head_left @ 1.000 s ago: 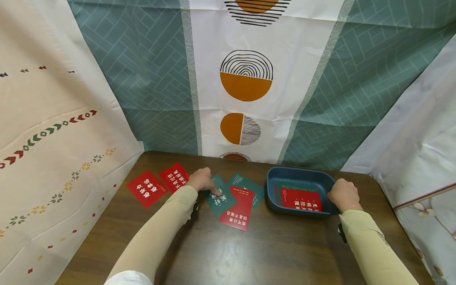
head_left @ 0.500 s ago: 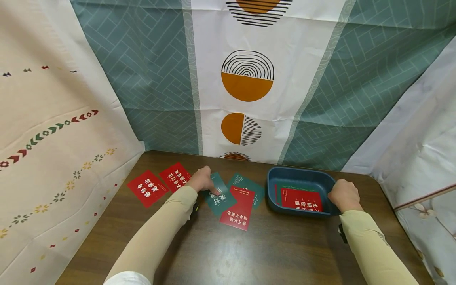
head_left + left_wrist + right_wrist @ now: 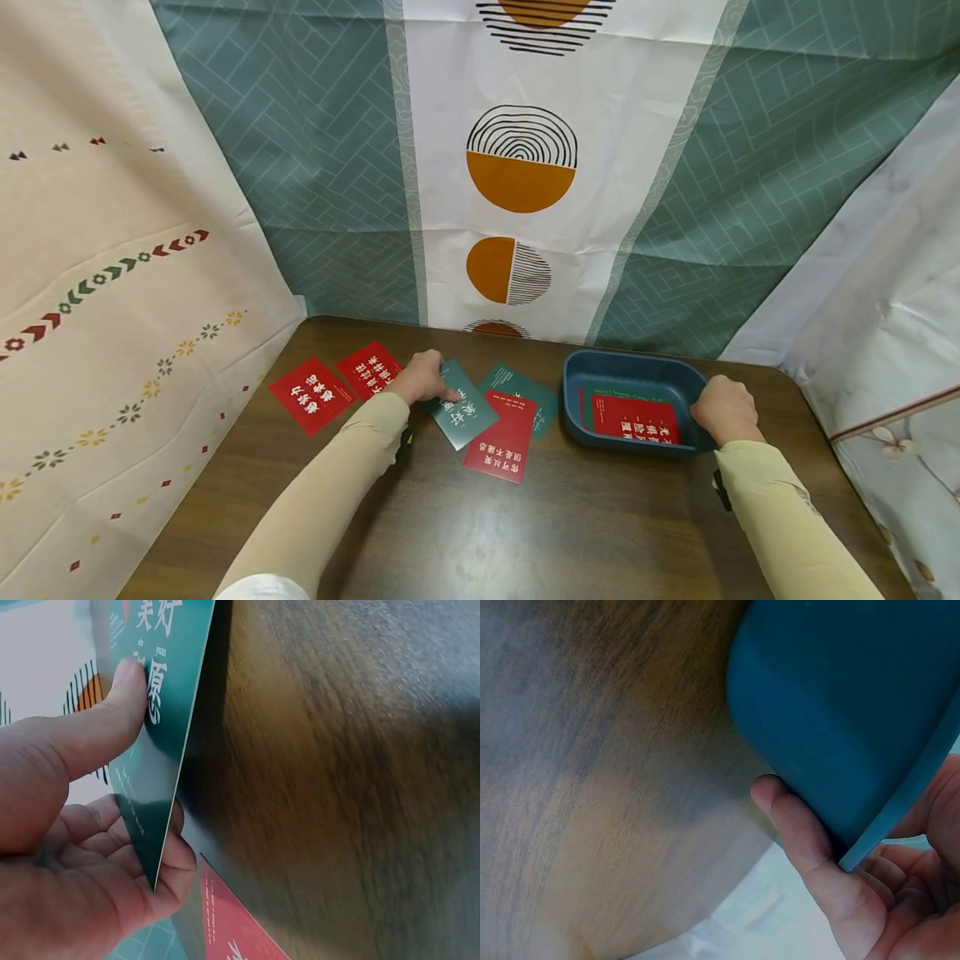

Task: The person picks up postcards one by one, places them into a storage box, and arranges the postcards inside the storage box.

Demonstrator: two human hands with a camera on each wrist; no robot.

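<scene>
My left hand [image 3: 420,377] pinches a green card [image 3: 467,423] with white Chinese lettering. In the left wrist view the thumb presses the printed face of the green card [image 3: 169,712] while the curled fingers lie behind it, and its edge stands off the wood. Partly beneath that card in the head view are a red card [image 3: 501,446] and a second green card [image 3: 537,400]. My right hand [image 3: 726,410] grips the right end of a dark blue tray [image 3: 573,417]. Inside the tray lie a red card [image 3: 633,417] and a green one, partly covered.
Two more red cards, one at the far left [image 3: 311,396] and one by my left hand [image 3: 367,367], lie on the brown wooden table [image 3: 450,533]. A patterned cloth [image 3: 337,167] hangs along the table's back edge, with more cloth at both sides.
The pinched green card has lifted and tilted, its surface now catching more light. My left hand has shifted very slightly back. The right hand and the tray stay where they were.
</scene>
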